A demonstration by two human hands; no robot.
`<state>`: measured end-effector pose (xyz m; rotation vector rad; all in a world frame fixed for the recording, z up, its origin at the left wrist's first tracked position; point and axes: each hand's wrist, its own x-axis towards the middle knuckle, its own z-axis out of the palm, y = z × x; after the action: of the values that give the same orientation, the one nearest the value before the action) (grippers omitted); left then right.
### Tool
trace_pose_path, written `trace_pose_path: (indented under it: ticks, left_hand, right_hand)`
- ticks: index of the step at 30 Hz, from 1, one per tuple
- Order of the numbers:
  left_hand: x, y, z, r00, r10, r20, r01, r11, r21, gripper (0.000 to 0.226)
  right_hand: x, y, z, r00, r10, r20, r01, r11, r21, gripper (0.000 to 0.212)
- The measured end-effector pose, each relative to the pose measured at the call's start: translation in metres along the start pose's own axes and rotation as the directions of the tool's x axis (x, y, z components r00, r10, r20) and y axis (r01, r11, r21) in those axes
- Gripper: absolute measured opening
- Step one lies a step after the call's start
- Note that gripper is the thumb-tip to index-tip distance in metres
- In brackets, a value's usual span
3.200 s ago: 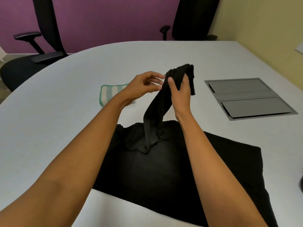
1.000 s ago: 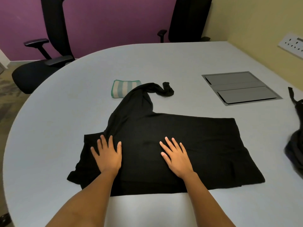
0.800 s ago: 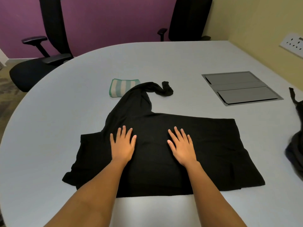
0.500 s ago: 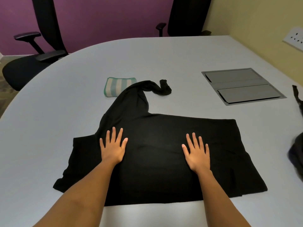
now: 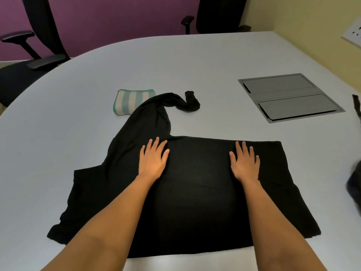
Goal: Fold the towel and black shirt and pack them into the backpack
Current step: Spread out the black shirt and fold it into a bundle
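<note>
The shirt lies spread on the table, one sleeve trailing toward the folded towel and overlapping its near corner. Both hands — left, right — press flat on it, fingers straight. The backpack sits at the right edge.

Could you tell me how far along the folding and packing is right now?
Done: the striped towel lies folded. In hand: left hand and right hand press flat on the spread black shirt, one sleeve stretched out. Left: folding the shirt and packing both into the backpack at the right edge.
</note>
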<state>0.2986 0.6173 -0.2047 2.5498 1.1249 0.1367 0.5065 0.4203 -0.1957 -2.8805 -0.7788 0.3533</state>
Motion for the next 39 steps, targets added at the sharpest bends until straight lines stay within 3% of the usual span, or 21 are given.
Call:
trace_pose_path:
  ticks: [5, 9, 11, 13, 15, 18, 22, 28, 32, 35, 39]
  left_hand:
    - [0.023, -0.006, 0.015, 0.978, -0.107, 0.180, 0.088, 0.990, 0.107, 0.056]
    - [0.038, -0.013, 0.016, 0.972, -0.112, 0.205, 0.080, 0.984, 0.157, 0.054]
    - [0.044, -0.011, 0.013, 0.993, -0.060, 0.098, 0.046, 0.989, 0.142, 0.052]
    - [0.051, -0.012, 0.005, 0.995, -0.019, -0.097, 0.028, 0.996, 0.089, 0.046]
    - [0.065, -0.017, -0.008, 0.970, -0.053, -0.238, 0.068, 0.996, 0.054, 0.042]
    - [0.086, -0.033, -0.025, 0.940, -0.190, -0.284, 0.200, 0.980, 0.007, 0.045]
    - [0.108, -0.051, -0.041, 0.911, -0.382, -0.155, 0.349, 0.914, -0.206, 0.050]
    - [0.121, -0.062, -0.042, 0.920, -0.392, -0.009, 0.384, 0.905, -0.183, 0.051]
    - [0.122, -0.055, -0.048, 0.930, -0.362, -0.067, 0.341, 0.916, -0.211, 0.040]
    - [0.119, -0.047, -0.059, 0.897, -0.428, -0.114, 0.354, 0.847, -0.398, 0.037]
    - [0.109, -0.040, -0.086, 0.865, -0.502, 0.002, 0.319, 0.545, -0.775, 0.032]
  right_hand:
    - [0.019, 0.002, 0.008, 0.987, -0.029, 0.161, 0.039, 0.997, -0.060, 0.058]
    - [0.023, 0.006, 0.011, 0.996, -0.045, 0.082, 0.051, 0.996, -0.071, 0.057]
    - [0.029, 0.010, 0.005, 0.996, -0.078, -0.046, 0.075, 0.995, -0.062, 0.053]
    - [0.038, 0.015, -0.001, 0.986, -0.091, -0.140, 0.086, 0.996, -0.038, 0.048]
    - [0.047, 0.021, -0.005, 0.985, -0.105, -0.139, 0.098, 0.994, -0.058, 0.046]
    - [0.056, 0.029, -0.008, 0.982, -0.158, -0.103, 0.146, 0.982, -0.117, 0.045]
    - [0.067, 0.034, -0.013, 0.960, -0.239, -0.145, 0.217, 0.965, -0.148, 0.038]
    - [0.071, 0.032, -0.018, 0.957, -0.239, -0.166, 0.220, 0.968, -0.123, 0.026]
    - [0.067, 0.033, -0.023, 0.962, -0.234, -0.140, 0.225, 0.971, -0.078, 0.020]
    - [0.063, 0.042, -0.027, 0.958, -0.273, -0.085, 0.267, 0.961, -0.071, 0.019]
    - [0.049, 0.054, -0.039, 0.964, -0.253, -0.086, 0.246, 0.966, -0.085, 0.021]
